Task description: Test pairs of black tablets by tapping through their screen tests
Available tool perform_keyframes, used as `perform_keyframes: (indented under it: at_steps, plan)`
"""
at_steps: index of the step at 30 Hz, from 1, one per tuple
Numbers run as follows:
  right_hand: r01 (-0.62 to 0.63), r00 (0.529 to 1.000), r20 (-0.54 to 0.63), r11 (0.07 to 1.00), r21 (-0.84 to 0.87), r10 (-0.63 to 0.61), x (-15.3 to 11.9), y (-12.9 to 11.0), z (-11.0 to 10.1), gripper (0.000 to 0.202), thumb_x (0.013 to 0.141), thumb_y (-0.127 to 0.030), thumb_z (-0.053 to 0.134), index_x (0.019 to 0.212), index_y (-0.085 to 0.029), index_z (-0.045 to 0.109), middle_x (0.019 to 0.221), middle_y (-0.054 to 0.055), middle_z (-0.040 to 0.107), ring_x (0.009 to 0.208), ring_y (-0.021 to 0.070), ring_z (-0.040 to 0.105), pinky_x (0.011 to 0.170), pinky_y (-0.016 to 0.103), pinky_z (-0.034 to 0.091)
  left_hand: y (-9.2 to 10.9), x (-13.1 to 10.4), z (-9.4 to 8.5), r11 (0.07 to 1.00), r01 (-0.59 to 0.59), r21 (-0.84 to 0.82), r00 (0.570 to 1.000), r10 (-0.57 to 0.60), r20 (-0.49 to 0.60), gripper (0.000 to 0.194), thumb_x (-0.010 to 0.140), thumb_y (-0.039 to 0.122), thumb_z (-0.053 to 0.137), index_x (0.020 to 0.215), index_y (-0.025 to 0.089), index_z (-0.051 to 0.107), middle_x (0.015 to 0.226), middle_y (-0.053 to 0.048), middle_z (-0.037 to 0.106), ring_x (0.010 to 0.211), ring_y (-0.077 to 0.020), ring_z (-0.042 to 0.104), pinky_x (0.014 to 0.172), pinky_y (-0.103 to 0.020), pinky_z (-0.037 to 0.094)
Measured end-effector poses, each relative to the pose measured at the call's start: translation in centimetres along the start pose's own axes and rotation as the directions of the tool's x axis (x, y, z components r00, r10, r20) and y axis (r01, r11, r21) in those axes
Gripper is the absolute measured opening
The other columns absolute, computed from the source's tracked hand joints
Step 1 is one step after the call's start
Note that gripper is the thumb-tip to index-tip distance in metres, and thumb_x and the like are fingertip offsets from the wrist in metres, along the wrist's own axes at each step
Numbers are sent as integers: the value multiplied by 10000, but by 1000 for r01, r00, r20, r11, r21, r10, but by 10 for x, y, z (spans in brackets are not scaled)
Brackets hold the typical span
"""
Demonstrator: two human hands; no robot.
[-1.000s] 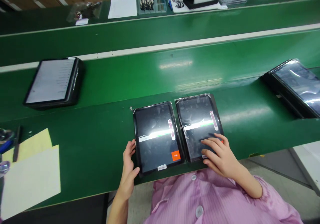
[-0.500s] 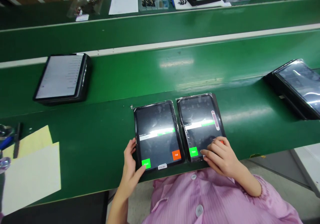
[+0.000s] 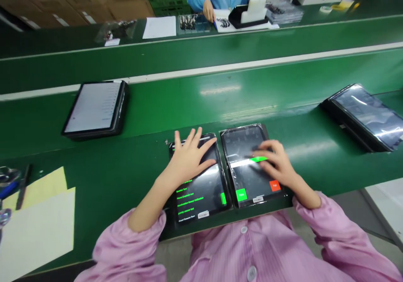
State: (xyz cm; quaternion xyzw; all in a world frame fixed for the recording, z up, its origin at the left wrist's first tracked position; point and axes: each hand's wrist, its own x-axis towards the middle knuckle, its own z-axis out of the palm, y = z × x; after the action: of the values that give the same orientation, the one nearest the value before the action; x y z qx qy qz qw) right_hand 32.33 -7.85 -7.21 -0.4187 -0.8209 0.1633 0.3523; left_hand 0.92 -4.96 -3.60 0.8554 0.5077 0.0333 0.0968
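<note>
Now, white-screened device [image 3: 94, 107] behind and left of left tablet [image 3: 204, 189] on counter [image 3: 126, 164]. Left tablet just switched from button page to green test list; that check apparently finished. Left hand [image 3: 187, 158] over it, fingers spread wide. Just right of left tablet, right tablet [image 3: 245, 177] keeps Pass/Fail page, seemingly unresolved; right hand [image 3: 278, 164] over it, blurred fingers loosely apart, contact unclear.

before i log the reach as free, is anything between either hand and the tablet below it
No loose thing shows in between. The left hand spreads over the left tablet, the right hand over the right tablet. Only what looks like clear film covers the right screen.
</note>
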Motion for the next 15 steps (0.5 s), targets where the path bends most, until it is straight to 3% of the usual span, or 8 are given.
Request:
perform_keyframes:
  at_steps: [1, 3, 5, 10, 15]
  plan:
    - [-144, 983, -106, 988, 54, 149, 7, 16, 0, 385, 1024, -490, 414, 1134, -272, 712, 1057, 86, 605, 1008, 266, 571, 893, 462, 440, 2, 13, 0, 1000, -3, 15, 1000, 3, 30, 585, 936, 587, 534, 1416, 251, 538, 1544, -204, 418, 1437, -461, 335, 1099, -796, -11]
    - [-364, 880, -241, 906, 215, 410, 15, 45, 3, 368, 993, -474, 446, 1125, -239, 697, 1045, 92, 628, 977, 268, 592, 881, 455, 478, 4, 31, 3, 999, -10, 32, 997, 8, 72, 588, 934, 609, 521, 1355, 205, 593, 1469, -231, 504, 1367, -458, 448, 1109, -784, -19]
    - [-442, 799, -257, 821, 362, 544, 15, 62, 9, 368, 957, -484, 477, 1122, -223, 677, 1018, 88, 653, 935, 261, 611, 863, 440, 504, 4, 37, 8, 998, -31, 46, 997, 28, 72, 613, 912, 653, 522, 1308, 196, 628, 1434, -236, 539, 1336, -463, 483, 1117, -777, -3]
    - [-469, 796, -227, 808, 356, 562, 6, 65, 21, 357, 869, -442, 591, 1126, -211, 677, 1000, 72, 634, 778, 207, 578, 739, 375, 518, 0, 33, 17, 995, -80, 53, 997, 79, 20, 595, 915, 687, 468, 1254, 237, 657, 1393, -200, 589, 1309, -445, 521, 1138, -751, 27]
    - [-496, 792, -198, 797, 343, 578, 8, 62, 20, 354, 835, -407, 611, 1101, -191, 700, 949, 53, 588, 664, 163, 515, 640, 339, 497, -4, 32, 14, 995, -78, 69, 996, 75, 51, 602, 951, 674, 388, 1237, 222, 664, 1324, -205, 636, 1277, -439, 552, 1121, -774, 52]
